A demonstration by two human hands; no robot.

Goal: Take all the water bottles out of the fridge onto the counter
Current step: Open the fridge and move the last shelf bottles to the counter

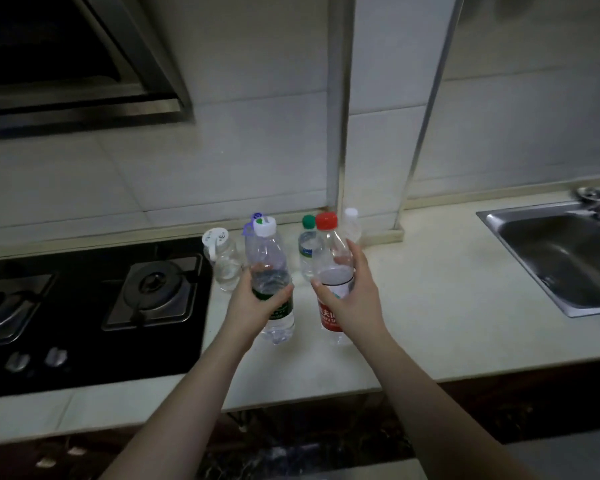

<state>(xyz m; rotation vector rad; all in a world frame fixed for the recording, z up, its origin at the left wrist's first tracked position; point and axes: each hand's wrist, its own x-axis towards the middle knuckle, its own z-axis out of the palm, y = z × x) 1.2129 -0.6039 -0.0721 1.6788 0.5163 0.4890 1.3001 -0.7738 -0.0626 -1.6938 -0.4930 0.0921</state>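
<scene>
My left hand (pixel 257 303) is wrapped around a clear water bottle with a white cap and green label (pixel 269 258), held upright just above or on the pale counter (pixel 430 306). My right hand (pixel 350 296) grips a clear bottle with a red cap and red label (pixel 333 251), also upright. Behind them, several other bottles stand on the counter near the wall: a short one with a white flip lid (pixel 224 261), one with a purple cap (pixel 252 223) mostly hidden, a green-capped one (pixel 307 251) and a white-capped one (pixel 351 223). The fridge is out of view.
A black two-burner gas hob (pixel 94 306) lies left of the bottles, with a range hood (pixel 66 64) above it. A steel sink (pixel 561 258) is set into the counter at the right. A tiled wall and corner column stand behind.
</scene>
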